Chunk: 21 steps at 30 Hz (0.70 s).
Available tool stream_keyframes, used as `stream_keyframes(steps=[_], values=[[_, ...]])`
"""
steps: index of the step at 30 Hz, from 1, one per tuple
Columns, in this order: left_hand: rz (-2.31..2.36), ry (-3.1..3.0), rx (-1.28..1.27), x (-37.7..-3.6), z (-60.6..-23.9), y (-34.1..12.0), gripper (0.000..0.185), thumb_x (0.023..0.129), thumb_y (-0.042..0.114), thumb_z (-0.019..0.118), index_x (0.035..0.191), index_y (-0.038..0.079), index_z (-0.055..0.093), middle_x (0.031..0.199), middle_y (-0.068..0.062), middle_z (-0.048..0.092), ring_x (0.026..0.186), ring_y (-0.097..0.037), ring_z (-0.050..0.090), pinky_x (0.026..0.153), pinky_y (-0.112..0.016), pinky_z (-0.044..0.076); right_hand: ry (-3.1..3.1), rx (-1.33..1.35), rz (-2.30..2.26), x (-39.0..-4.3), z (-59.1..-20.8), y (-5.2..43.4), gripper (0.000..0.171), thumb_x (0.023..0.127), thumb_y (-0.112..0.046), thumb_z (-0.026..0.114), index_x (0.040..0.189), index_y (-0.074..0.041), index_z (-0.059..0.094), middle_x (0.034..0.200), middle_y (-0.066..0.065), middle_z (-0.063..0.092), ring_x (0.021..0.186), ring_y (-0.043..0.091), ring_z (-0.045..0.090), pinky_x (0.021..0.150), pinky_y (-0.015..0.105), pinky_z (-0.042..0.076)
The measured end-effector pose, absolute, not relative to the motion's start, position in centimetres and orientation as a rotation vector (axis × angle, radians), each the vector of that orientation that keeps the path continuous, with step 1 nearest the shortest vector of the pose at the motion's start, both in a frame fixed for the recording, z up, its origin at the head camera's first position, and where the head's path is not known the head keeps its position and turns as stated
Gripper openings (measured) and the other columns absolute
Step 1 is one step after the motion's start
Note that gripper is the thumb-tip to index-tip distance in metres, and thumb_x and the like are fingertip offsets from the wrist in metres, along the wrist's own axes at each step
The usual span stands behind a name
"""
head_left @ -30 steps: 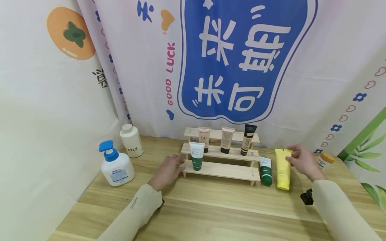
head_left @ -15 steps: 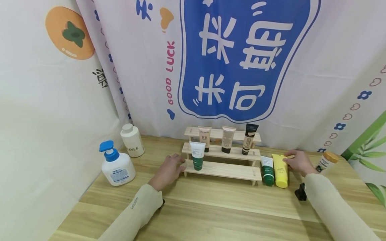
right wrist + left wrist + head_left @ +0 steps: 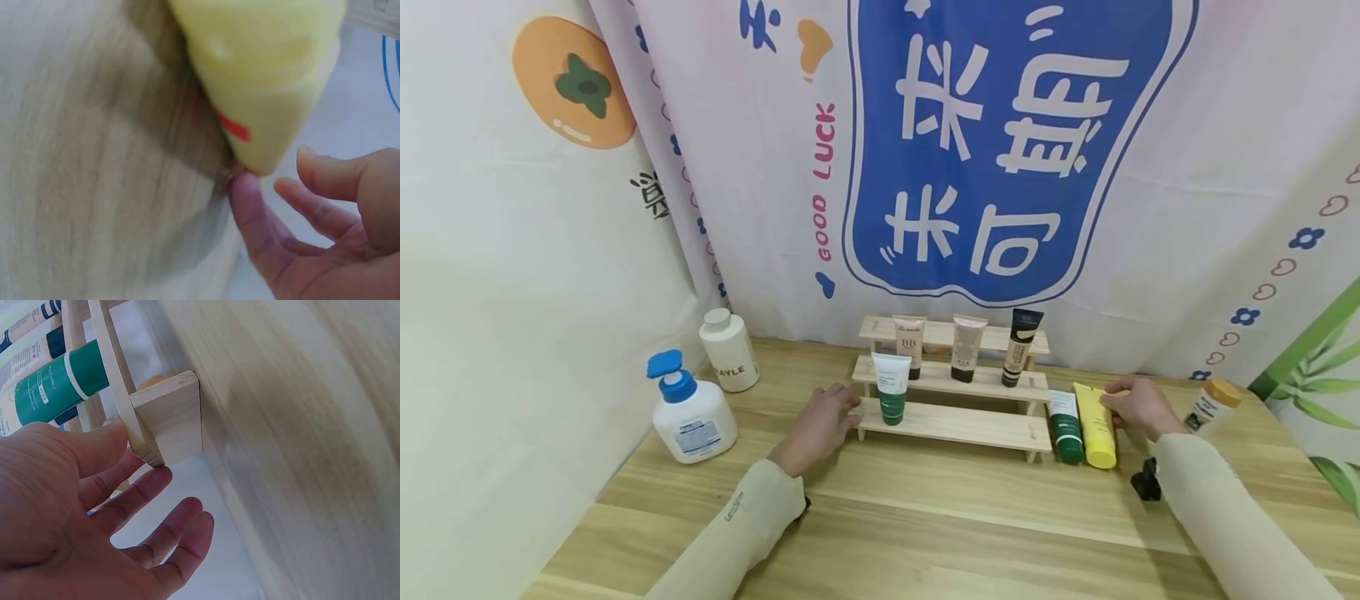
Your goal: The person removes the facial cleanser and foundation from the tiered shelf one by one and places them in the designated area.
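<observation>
A three-step wooden rack [image 3: 955,423] stands on the table, holding several cosmetic tubes. My left hand [image 3: 822,425] grips the left end of its lowest step; in the left wrist view the thumb lies on the board and fingers are at its edge. On that step stands a white-and-green tube [image 3: 892,392]. Right of the rack, another white-and-green tube [image 3: 1064,429] lies beside a yellow tube [image 3: 1097,429], both with caps toward me. My right hand [image 3: 1142,406] is at the yellow tube's far end; in the right wrist view a fingertip touches it and the thumb stands apart.
A white bottle with an orange cap [image 3: 1213,404] stands right of my right hand. At the left are a pump bottle with a blue top [image 3: 694,417] and a white bottle [image 3: 728,354]. A printed curtain [image 3: 760,208] hangs behind the table.
The yellow tube has moved left with my right hand, up against the green-and-white tube, and its far end has tilted slightly left. My left hand has stayed at the rack.
</observation>
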<state>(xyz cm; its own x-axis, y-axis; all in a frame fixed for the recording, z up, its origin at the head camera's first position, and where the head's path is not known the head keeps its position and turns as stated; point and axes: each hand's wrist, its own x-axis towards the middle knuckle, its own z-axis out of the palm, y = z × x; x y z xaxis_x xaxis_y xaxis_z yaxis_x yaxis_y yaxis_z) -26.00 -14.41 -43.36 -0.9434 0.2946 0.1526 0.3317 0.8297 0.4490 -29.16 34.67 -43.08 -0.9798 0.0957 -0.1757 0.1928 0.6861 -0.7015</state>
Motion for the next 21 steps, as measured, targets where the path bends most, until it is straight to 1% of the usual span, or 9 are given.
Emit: stream_keyframes(steps=[3, 6, 9, 11, 13, 16, 19, 21], values=[[-0.751, -2.928, -0.504, -25.9, -43.3, -14.4, 0.026, 0.092, 0.019, 0.064, 0.115, 0.006, 0.063, 0.115, -0.006, 0.057, 0.097, -0.026, 0.047, 0.084, -0.038, 0.044, 2.803, 0.242, -1.132, -28.6, -42.0, 34.2, 0.047, 0.097, -0.023, 0.052, 0.127, 0.012, 0.045, 0.110, 0.029, 0.053, 0.087, 0.032, 0.059, 0.071, 0.041, 0.051], [-0.757, -2.924, -0.505, -25.8, -43.2, -14.4, 0.026, 0.092, 0.018, 0.065, 0.114, 0.006, 0.063, 0.114, -0.007, 0.057, 0.097, -0.026, 0.047, 0.083, -0.039, 0.044, 2.894, 0.199, -1.128, -27.9, -40.5, 33.2, 0.050, 0.100, -0.032, 0.046, 0.129, 0.009, 0.044, 0.120, 0.032, 0.047, 0.101, 0.042, 0.052, 0.077, 0.048, 0.047], [-0.760, -2.926, -0.500, -25.8, -43.3, -14.5, 0.026, 0.092, 0.018, 0.065, 0.114, 0.006, 0.063, 0.113, -0.007, 0.057, 0.096, -0.026, 0.047, 0.082, -0.039, 0.044, 3.033, 0.111, -1.179, -27.1, -39.0, 31.8, 0.048, 0.101, -0.033, 0.043, 0.127, 0.007, 0.047, 0.119, 0.030, 0.049, 0.103, 0.042, 0.050, 0.078, 0.050, 0.046], [-0.762, -2.929, -0.494, -25.8, -43.3, -14.4, 0.026, 0.092, 0.018, 0.065, 0.114, 0.006, 0.063, 0.113, -0.006, 0.057, 0.096, -0.026, 0.047, 0.083, -0.039, 0.044, 3.120, 0.071, -1.244, -26.5, -38.0, 30.8, 0.045, 0.101, -0.032, 0.043, 0.125, 0.005, 0.050, 0.115, 0.025, 0.053, 0.100, 0.038, 0.051, 0.076, 0.046, 0.047], [-0.762, -2.932, -0.490, -25.8, -43.4, -14.5, 0.026, 0.092, 0.019, 0.065, 0.114, 0.006, 0.063, 0.114, -0.006, 0.057, 0.097, -0.026, 0.047, 0.083, -0.038, 0.044, 3.218, 0.032, -1.315, -25.8, -37.1, 29.5, 0.041, 0.100, -0.032, 0.045, 0.121, 0.002, 0.055, 0.111, 0.019, 0.057, 0.096, 0.032, 0.053, 0.074, 0.039, 0.047], [-0.761, -2.931, -0.492, -25.9, -43.4, -14.5, 0.026, 0.092, 0.019, 0.065, 0.114, 0.007, 0.063, 0.114, -0.006, 0.057, 0.097, -0.026, 0.048, 0.083, -0.039, 0.044, 3.363, -0.121, -1.507, -25.0, -36.1, 27.4, 0.031, 0.098, -0.027, 0.051, 0.113, -0.002, 0.060, 0.106, 0.011, 0.060, 0.092, 0.022, 0.054, 0.077, 0.027, 0.046], [-0.754, -2.927, -0.495, -26.0, -43.5, -14.5, 0.025, 0.091, 0.019, 0.065, 0.114, 0.007, 0.063, 0.113, -0.006, 0.057, 0.097, -0.026, 0.048, 0.083, -0.039, 0.044, 3.446, -0.457, -1.709, -24.3, -35.4, 25.2, 0.017, 0.093, -0.012, 0.059, 0.104, 0.000, 0.064, 0.100, 0.007, 0.062, 0.089, 0.013, 0.055, 0.079, 0.019, 0.045], [-0.751, -2.925, -0.497, -26.1, -43.6, -14.5, 0.025, 0.091, 0.019, 0.065, 0.114, 0.007, 0.063, 0.113, -0.006, 0.057, 0.097, -0.026, 0.048, 0.083, -0.039, 0.044, 3.427, -0.737, -1.810, -23.8, -34.9, 23.5, 0.011, 0.087, 0.002, 0.063, 0.098, 0.004, 0.064, 0.096, 0.009, 0.063, 0.086, 0.011, 0.056, 0.080, 0.017, 0.046]])
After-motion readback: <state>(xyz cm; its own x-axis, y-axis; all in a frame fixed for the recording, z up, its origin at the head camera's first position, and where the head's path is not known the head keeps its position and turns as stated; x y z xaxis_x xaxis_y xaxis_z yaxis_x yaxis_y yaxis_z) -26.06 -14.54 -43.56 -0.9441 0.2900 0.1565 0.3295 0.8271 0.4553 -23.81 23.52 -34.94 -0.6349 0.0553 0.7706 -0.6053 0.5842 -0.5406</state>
